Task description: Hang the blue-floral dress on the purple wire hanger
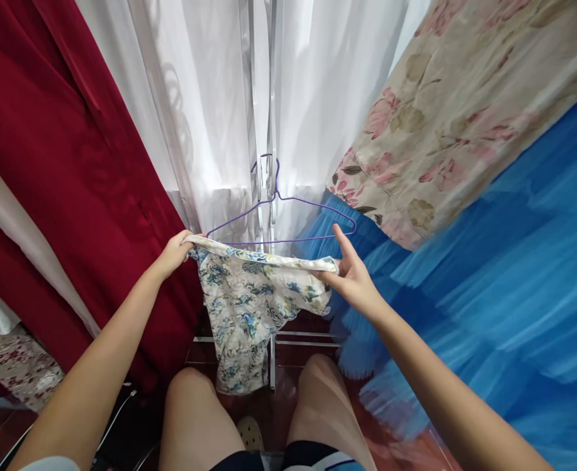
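A pale flowered cloth (242, 294), patterned in blue and yellow, is stretched by its top edge between the two hands, above and between the knees (188, 399). Its left end is gripped firmly by the left hand (174, 254), the thumb laid along the edge. At the right end, the fingers of the right hand (354, 280) are placed under the cloth and the thumb is raised well away from them; whether this grip is closed on the cloth between the fingers cannot be told from this angle. The body of the cloth is left hanging, lower on the left side than on the right.

A purple hanger (276, 195) is seen just beyond the top edge, its hook at the upright metal poles (271, 98). Its lower bar is set close to the cloth, and its right end is partly crossed by the raised thumb.

Surroundings: the space is hemmed in by hanging fabric. White drapes (337, 91) are seen behind the poles. A dark red drape (116, 176) is hung behind the left hand. On the right, a beige flowered garment (416, 150) is hung over blue tulle (465, 294), by which the right forearm is backed. The lower poles are partly hidden by the cloth. Base bars (305, 339) are noted beyond the knees, and a beige shoe (250, 433) is seen between the legs.
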`<state>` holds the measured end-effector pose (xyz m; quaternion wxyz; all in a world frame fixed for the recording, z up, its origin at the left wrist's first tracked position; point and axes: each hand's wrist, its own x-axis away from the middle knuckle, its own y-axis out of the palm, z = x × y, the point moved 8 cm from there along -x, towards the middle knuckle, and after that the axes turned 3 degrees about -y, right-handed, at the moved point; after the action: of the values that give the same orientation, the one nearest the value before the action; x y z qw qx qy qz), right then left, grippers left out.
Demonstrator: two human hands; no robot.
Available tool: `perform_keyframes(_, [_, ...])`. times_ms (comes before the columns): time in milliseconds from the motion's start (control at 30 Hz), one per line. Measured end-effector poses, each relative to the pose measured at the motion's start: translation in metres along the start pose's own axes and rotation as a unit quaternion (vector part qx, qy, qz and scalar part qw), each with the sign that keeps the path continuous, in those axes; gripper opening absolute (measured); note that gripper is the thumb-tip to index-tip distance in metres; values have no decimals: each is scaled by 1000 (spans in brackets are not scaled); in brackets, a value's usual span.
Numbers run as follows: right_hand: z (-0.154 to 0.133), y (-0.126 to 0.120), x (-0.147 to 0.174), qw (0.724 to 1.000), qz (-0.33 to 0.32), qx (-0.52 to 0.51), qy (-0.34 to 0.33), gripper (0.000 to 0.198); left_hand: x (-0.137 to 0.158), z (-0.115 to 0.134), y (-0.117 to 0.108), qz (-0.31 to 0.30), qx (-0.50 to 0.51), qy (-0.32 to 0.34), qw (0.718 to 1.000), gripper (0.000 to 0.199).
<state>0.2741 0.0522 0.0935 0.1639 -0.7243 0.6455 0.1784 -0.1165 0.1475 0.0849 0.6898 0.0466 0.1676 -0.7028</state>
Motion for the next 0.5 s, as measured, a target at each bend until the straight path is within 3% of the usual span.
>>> perform_keyframes(133, [8, -31, -23, 998, 57, 17, -21, 121, -8, -1, 16, -1, 133, -13, 991, 14])
perform_keyframes(333, [18, -83, -73, 992, 109, 52, -28, 119, 4, 8, 32, -4, 232, -40, 972, 22])
perform_keyframes(500, [36, -98, -109, 984, 60, 164, 20, 95, 10, 8, 51, -32, 268, -74, 960, 31])
